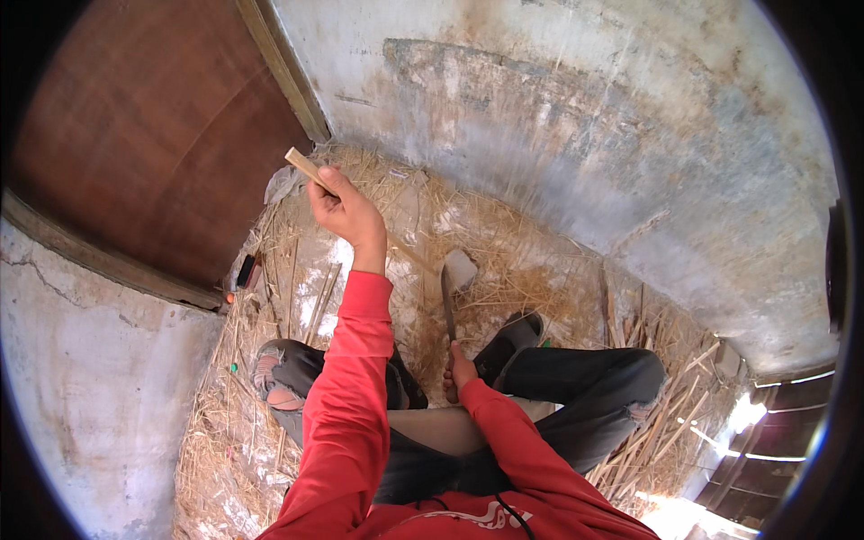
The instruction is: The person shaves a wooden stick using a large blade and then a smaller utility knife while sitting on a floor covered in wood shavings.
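My left hand [345,212] is raised out in front and gripped around a thin pale bamboo strip [304,166] that sticks up to the left of the fist. My right hand [459,371] sits low between my knees, closed on the handle of a long knife [448,306] whose blade points away from me toward a flat pale stone [460,267]. Both arms wear red sleeves. I sit on the ground in dark jeans with knees spread.
Straw and wood shavings [504,243] cover the ground. A brown wooden door [153,135] stands at the left and a rough plastered wall [576,126] ahead. Split bamboo strips [666,423] are piled at the right; several thin strips [319,301] lie by my left knee.
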`<state>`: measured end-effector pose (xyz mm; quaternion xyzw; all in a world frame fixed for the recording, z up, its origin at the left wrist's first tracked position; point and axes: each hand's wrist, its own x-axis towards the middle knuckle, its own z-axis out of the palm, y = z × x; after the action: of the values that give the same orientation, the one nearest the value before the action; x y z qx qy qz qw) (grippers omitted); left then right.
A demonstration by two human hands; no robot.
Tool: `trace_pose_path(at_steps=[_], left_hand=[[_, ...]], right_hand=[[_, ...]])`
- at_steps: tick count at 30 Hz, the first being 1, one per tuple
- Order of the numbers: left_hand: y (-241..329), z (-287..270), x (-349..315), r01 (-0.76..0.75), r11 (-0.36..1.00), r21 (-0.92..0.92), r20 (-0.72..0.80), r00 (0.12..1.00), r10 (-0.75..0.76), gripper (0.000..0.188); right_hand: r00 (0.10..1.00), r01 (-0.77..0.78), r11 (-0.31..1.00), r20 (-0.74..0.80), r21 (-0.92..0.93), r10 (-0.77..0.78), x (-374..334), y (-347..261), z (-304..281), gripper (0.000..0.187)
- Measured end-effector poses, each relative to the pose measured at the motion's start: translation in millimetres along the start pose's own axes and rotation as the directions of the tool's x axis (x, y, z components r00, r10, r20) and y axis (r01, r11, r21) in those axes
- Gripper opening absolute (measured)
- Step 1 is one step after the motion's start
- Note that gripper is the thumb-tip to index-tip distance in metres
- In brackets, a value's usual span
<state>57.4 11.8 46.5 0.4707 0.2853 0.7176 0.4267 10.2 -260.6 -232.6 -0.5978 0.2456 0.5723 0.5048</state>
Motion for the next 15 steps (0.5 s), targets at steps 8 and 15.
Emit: trace_pose_path(at_steps=[8,15], left_hand=[[3,11,-9,0.088,0.985,-0.148,0.246,0.968,-0.049,0.032],[-9,15,-10,0.017,1.000,-0.018,0.426,0.905,-0.008,0.034]], right_hand=[[1.000,0.019,1.000,0.019,0.018,-0.020,-18,-7,-1,0.062],[0.999,0.032,0.999,0.015,-0.005,-0.032,-24,-12,-2,0.062]])
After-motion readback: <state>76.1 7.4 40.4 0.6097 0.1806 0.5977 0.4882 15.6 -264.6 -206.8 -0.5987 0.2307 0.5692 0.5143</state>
